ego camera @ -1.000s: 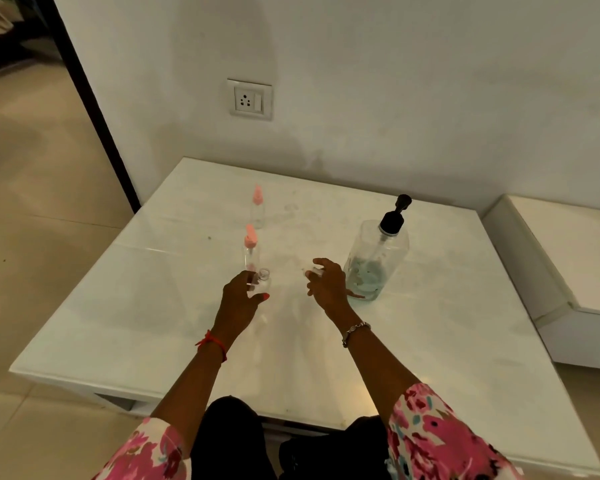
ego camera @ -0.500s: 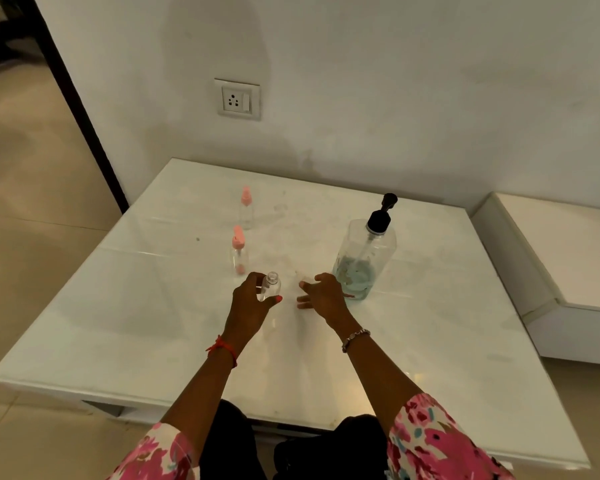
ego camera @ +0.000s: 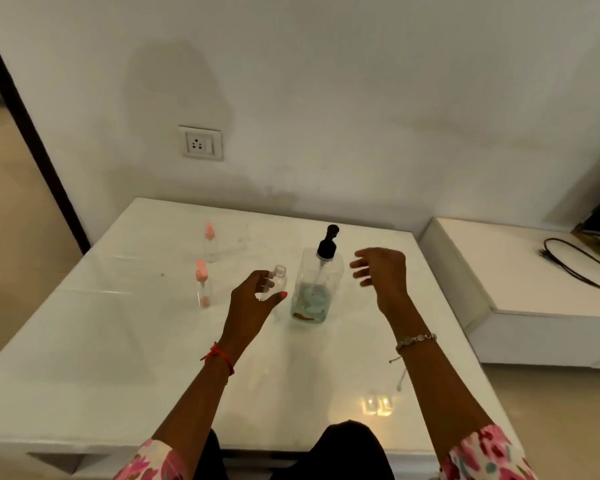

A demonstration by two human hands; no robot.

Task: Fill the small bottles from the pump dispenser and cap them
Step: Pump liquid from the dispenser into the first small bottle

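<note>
My left hand [ego camera: 253,299] grips a small clear uncapped bottle [ego camera: 275,283], lifted off the white table [ego camera: 118,358] just left of the pump dispenser. The dispenser [ego camera: 316,285] is a clear square bottle with a black pump head and a little bluish liquid at the bottom. My right hand [ego camera: 381,271] hovers to the dispenser's right with its fingers spread and relaxed, holding nothing. Two small clear bottles with pink caps stand to the left, one nearer [ego camera: 202,284] and one farther back [ego camera: 210,242].
The table stands against a white wall with a power socket [ego camera: 201,143]. A low white unit [ego camera: 520,271] with a black cable [ego camera: 582,268] on it sits to the right. A dark door frame [ego camera: 32,133] and tiled floor lie to the left.
My left hand lifted the uncapped bottle and carried it right, up beside the dispenser. My right hand left the table near the bottle and rose to the dispenser's right side, fingers spread.
</note>
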